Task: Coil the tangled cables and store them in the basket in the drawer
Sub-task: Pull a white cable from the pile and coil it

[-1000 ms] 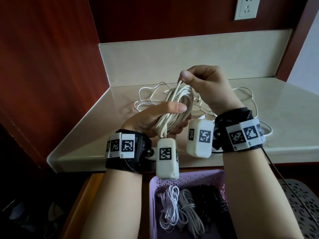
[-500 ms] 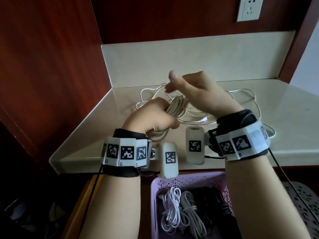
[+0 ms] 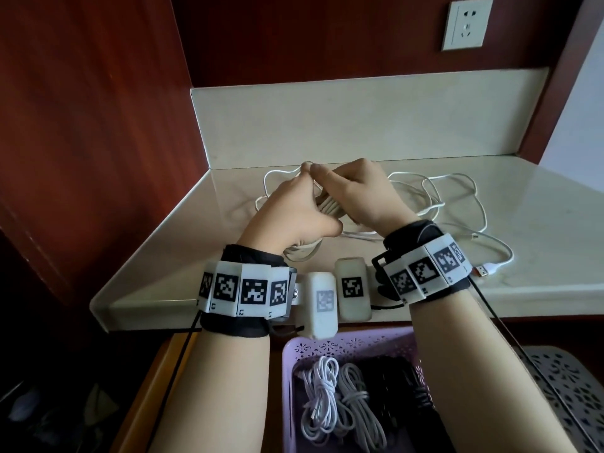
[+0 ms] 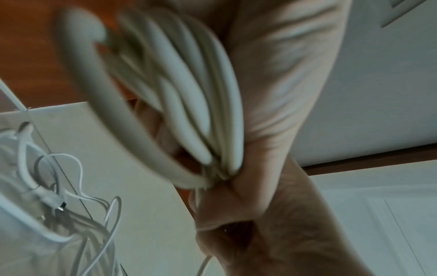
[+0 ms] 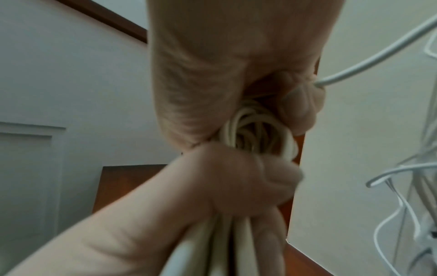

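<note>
Over the counter (image 3: 196, 256), her left hand (image 3: 287, 217) grips the cream cable bundle (image 3: 328, 204) so its loops can't spring apart, while her right hand (image 3: 356, 191) pinches its tail to bind it, probably, the purple basket (image 3: 353, 348) waiting below.

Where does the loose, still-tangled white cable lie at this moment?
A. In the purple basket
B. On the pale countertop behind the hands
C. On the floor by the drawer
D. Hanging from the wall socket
B: the head view shows the loose white cable sprawled on the countertop beyond both hands, while the purple basket holds only coiled bundles.
</note>
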